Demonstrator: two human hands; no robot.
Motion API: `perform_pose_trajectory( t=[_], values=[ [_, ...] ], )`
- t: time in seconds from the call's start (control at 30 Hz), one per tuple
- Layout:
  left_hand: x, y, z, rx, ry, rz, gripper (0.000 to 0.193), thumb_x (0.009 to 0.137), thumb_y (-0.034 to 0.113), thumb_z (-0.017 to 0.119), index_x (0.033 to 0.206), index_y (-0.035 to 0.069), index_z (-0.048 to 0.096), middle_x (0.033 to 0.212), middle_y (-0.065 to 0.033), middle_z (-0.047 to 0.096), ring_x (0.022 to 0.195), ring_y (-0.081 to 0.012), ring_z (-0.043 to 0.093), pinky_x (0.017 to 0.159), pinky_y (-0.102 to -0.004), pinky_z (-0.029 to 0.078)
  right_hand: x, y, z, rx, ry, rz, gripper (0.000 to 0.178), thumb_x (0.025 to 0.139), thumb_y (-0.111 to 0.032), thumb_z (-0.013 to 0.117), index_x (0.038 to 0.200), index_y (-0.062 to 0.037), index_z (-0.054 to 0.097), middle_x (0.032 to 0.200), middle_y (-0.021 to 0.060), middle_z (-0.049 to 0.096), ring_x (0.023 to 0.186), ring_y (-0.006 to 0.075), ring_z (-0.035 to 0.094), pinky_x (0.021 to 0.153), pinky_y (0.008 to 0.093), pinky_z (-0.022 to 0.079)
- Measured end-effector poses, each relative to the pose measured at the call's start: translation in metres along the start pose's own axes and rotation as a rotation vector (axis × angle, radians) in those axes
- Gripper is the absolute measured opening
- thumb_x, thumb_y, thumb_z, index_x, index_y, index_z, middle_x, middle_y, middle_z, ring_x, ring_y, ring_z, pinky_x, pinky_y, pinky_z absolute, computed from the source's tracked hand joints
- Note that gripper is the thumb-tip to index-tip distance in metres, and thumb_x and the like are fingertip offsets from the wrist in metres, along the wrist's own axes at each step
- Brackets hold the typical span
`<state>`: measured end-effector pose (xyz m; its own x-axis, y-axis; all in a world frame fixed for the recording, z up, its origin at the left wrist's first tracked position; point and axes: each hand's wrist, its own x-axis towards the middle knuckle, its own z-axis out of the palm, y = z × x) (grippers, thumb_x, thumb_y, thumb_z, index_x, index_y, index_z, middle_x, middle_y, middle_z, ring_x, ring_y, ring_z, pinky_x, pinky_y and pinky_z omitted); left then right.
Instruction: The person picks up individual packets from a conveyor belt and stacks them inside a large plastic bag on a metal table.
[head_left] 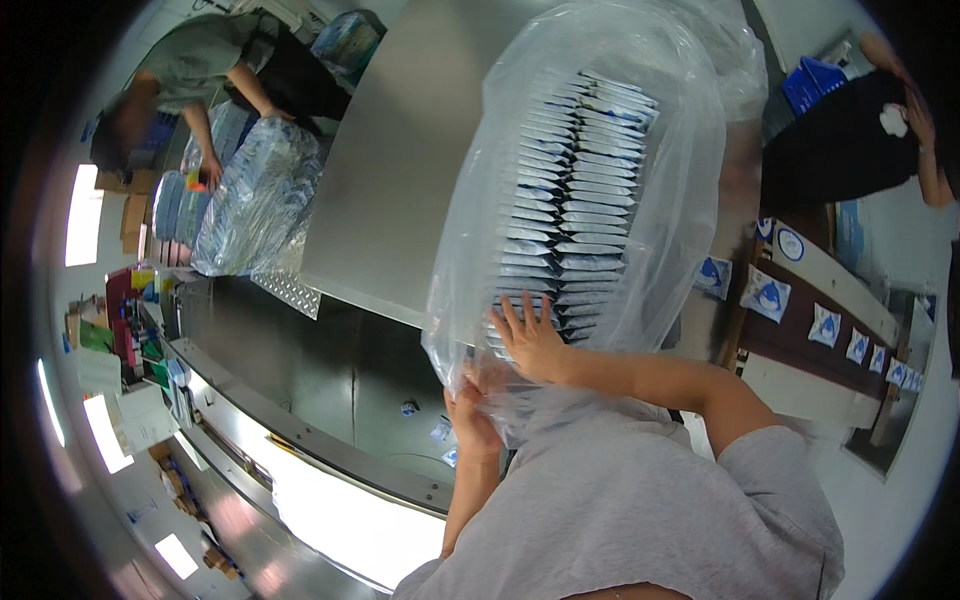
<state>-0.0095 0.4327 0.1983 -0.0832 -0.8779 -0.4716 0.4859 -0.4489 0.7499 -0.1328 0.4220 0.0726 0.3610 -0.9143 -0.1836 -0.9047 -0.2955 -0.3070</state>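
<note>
A large clear plastic bag (pixel 462 230) lies on the metal table in front of me. Inside it, small white-and-blue packets (pixel 598 208) stand on edge in two long rows. My right hand (pixel 535 345) reaches across with spread fingers and rests on the near end of the left row. Lower and to the left, my left hand (pixel 472 418) grips the near edge of the bag, its fingertips partly covered by the film. Loose film bunches up against my grey shirt.
At the upper left, a person (pixel 210 70) handles filled clear bags (pixel 260 190). On the right, a conveyor belt (pixel 785 300) carries several packets, with another person (pixel 850 140) beyond it. A metal basin (pixel 350 380) holding a few loose packets lies left of me, along the metal table (pixel 385 160).
</note>
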Motion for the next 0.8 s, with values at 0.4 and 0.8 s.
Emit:
perform_pose_trajectory(
  t=[0.4, 0.8],
  values=[
    [-0.013, 0.044, 0.099, 0.864, -0.017, 0.976, 0.055, 0.082, 0.039, 0.060, 0.116, -0.001, 0.044, 0.115, -0.0119, 0.043, 0.105, -0.0220, 0.045, 0.093, -0.0361, 0.035, -0.004, 0.038, -0.020, 0.239, -0.016, -0.112, 0.080, 0.073, -0.031, 0.068, 0.138, -0.0023, 0.032, 0.139, 0.0227, 0.033, 0.119, 0.0423, 0.043, 0.091, 0.0587, 0.037],
    [-0.043, -0.130, 0.217, 0.976, -1.268, 0.094, 0.024, 0.083, 0.005, 0.056, 0.107, 0.000, 0.055, 0.111, -0.0135, 0.052, 0.100, -0.0222, 0.053, 0.087, -0.0307, 0.043, -0.337, 0.292, -0.084, 0.283, 0.657, 0.596, 0.023, 0.076, -0.006, 0.053, 0.098, -0.0050, 0.060, 0.105, 0.0146, 0.058, 0.105, 0.0331, 0.051, 0.091, 0.0409, 0.041]
  ],
)
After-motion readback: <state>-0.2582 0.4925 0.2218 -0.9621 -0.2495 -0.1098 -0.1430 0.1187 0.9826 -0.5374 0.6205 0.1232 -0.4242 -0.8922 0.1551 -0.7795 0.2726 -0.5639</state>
